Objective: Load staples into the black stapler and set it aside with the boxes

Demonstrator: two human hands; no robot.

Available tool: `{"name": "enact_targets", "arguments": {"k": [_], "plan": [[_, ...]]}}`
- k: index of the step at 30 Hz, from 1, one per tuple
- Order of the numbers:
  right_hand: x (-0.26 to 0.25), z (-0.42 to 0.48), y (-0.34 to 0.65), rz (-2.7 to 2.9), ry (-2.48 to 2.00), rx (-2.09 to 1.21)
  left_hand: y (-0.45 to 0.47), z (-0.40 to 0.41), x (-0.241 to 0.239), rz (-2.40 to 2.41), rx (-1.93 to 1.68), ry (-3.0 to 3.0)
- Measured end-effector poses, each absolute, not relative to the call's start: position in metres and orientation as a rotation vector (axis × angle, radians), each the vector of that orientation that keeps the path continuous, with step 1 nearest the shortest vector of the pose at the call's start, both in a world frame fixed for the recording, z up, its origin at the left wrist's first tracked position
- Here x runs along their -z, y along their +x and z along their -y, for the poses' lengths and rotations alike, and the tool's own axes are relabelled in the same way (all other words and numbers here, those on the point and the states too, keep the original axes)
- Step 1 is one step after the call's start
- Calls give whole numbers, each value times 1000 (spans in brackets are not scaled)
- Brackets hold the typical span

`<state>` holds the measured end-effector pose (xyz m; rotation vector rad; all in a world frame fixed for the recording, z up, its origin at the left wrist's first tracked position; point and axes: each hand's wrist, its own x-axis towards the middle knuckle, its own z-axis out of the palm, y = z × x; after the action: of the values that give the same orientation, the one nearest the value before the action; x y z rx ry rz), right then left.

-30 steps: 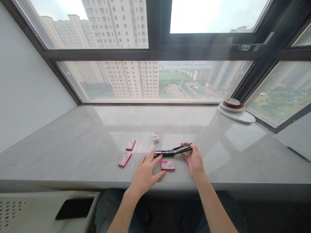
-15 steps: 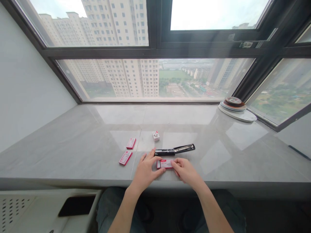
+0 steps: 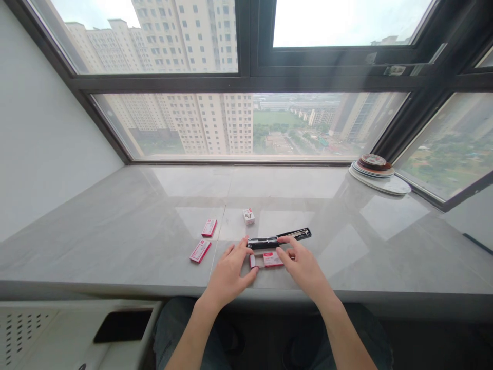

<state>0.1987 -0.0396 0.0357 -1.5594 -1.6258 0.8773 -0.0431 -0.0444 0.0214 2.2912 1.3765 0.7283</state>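
Observation:
A small red-and-white staple box (image 3: 273,259) lies near the counter's front edge, its sleeve slid right so that part of the inner tray (image 3: 252,261) shows at the left. My left hand (image 3: 230,267) frames the tray end between thumb and forefinger, its fingertips reaching the stapler's left end. At the sleeve's right end is my right hand (image 3: 302,264), thumb against it and forefinger stretched towards the stapler; its other fingers are partly hidden. Just behind the box, a black stapler (image 3: 264,243) lies opened out, its top arm pointing right.
Two more red-and-white boxes, a nearer one (image 3: 200,251) and a farther one (image 3: 209,227), lie to the left. Behind the stapler stands a small white box (image 3: 248,216). Stacked plates or mats (image 3: 379,177) sit by the window at the right. A white cart (image 3: 57,334) stands below left.
The staple box's sleeve has slid right, exposing a gap beside the tray end. My right hand has moved slightly right, with its forefinger now extended over the stapler. My left hand stays nearly in place.

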Motion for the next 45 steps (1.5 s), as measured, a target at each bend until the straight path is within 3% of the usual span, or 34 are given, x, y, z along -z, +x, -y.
{"name": "enact_targets", "arguments": {"k": [14,30,38,45], "plan": [[-22,8,139,1355,-1362,-1266,-42,43,-27,-1381,-774,2272],[-52,35,151,2070,-1496,-790,-45,44,-29,-1388,-792,2223],[-49,54,180,1922,-1544,-814,-50,47,-26,-1362,-831,2269],[-34,55,216,1804,-1751,-803,-35,54,-28,-1726,-868,2160]]}}
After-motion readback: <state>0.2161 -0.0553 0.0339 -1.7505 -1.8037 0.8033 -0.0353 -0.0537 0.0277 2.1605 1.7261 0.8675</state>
